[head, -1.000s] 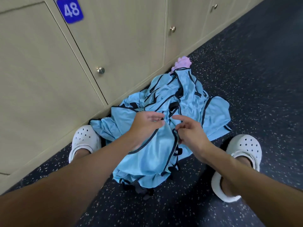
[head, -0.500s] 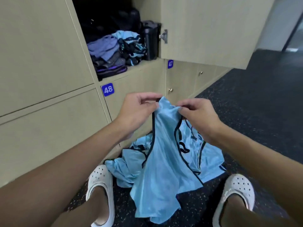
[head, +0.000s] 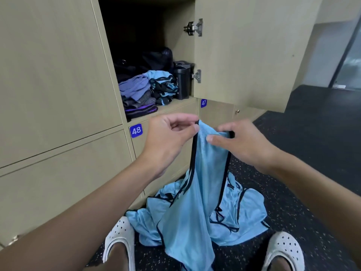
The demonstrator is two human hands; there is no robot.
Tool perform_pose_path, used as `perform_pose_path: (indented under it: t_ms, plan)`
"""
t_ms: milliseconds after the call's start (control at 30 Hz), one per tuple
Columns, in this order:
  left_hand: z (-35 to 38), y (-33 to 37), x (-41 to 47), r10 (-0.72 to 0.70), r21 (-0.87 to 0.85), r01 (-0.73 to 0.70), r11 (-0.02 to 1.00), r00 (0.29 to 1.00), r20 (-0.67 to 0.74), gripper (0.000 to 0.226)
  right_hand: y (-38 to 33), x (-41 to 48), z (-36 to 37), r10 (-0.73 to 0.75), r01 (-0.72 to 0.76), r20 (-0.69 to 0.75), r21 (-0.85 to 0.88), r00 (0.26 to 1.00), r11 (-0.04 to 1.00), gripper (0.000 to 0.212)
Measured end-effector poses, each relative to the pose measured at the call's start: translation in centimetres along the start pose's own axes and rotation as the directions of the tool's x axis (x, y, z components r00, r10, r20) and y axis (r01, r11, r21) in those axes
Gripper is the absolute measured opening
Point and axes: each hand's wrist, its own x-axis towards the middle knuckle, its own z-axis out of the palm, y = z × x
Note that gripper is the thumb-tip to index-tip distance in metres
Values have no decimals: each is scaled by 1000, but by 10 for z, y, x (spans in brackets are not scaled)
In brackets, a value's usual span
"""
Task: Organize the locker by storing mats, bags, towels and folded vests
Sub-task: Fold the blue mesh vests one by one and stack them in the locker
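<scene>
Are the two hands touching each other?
Apart. The head view shows a strip of blue vest between the left hand and the right hand; each pinches its own part of the top edge.

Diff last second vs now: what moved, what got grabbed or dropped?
The left hand and right hand pinched one blue vest out of the pile of vests on the floor and raised it; it now hangs from its top edge between them. The rest of the pile stayed put, and the folded stack in the open locker looks unchanged.

blue vest (head: pixel 207 173): hanging, top pinched | vest pile (head: pixel 251 218): crumpled beneath it
</scene>
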Motion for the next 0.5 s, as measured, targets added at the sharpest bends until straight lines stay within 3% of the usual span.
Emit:
perform_pose_path:
  t_ms: [167,333,433,500]
  plan:
    - [5,-11,5,-33,12,33,999,999,-8,27,5,14,-2,-79,68,-55,-184,995,981,22]
    - [14,-20,28,-72,151,61,987,995,64,32,3,33,-9,-183,172,-70,-138,981,975,19]
    - [18,-19,42,-95,126,78,989,986,139,10,5,44,-15,-198,182,-110,-139,974,973,19]
    - [22,-18,49,-49,110,32,993,987,151,9,7,51,-22,-209,186,-143,-160,967,969,19]
